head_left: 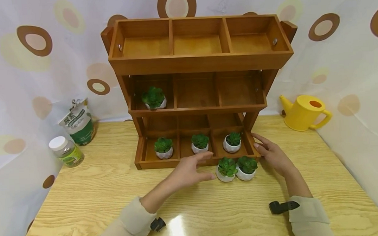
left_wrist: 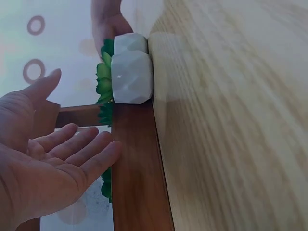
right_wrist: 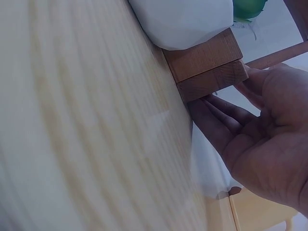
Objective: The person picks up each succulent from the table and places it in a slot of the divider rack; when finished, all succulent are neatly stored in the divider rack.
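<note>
A three-tier wooden shelf [head_left: 202,64] stands on the table, each tier split into three compartments. Two potted succulents, the left one [head_left: 226,168] and the right one [head_left: 246,167], sit side by side before its bottom tier, in white faceted pots. My left hand [head_left: 191,170] is spread just left of them, thumb apart from the fingers, holding nothing. At the shelf's right end, my right hand [head_left: 273,156] touches the bottom tier's side; in the right wrist view its fairly straight fingers [right_wrist: 216,122] lie along the wooden end [right_wrist: 211,79].
Each bottom compartment holds a succulent [head_left: 163,148]; another succulent [head_left: 154,97] sits in the middle tier's left compartment. A yellow watering can [head_left: 304,113] stands right. On the left are a clipped pouch [head_left: 80,124] and a white-capped jar [head_left: 67,152].
</note>
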Available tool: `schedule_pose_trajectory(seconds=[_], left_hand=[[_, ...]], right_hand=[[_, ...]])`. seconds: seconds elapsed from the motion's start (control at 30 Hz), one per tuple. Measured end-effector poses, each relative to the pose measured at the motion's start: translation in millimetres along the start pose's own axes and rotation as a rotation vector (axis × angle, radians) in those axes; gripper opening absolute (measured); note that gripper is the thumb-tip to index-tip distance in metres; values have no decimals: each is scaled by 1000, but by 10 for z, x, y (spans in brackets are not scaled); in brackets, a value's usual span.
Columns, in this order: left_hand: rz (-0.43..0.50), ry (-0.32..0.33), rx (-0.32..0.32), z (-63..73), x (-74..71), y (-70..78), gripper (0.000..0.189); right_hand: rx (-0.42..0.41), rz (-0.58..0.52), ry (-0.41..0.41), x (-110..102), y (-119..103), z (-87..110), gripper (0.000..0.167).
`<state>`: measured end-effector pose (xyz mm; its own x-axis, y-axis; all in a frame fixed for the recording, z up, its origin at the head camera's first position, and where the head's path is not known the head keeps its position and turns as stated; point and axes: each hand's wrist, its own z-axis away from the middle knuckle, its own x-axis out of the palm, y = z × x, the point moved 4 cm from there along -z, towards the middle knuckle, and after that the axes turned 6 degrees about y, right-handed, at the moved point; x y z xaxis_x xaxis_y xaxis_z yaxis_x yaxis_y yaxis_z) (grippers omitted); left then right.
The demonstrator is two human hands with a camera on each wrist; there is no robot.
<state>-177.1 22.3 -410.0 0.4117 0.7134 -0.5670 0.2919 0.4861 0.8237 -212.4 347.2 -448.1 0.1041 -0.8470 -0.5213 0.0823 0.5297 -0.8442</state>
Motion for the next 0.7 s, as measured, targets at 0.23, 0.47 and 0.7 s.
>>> schedule_pose_trajectory(seconds=[0.23,0.47,0.7], left_hand=[[-18,-39,10,-11,93,2,73],[-27,-49,16,-65,172,-33,76],[-34,-75,-1,-116,243,-53,74]], right_hand=[[2,17,3,-4,-6,4,57],[16,25,4,-6,-10,11,57],[9,16,2,-2,-16,9,57]])
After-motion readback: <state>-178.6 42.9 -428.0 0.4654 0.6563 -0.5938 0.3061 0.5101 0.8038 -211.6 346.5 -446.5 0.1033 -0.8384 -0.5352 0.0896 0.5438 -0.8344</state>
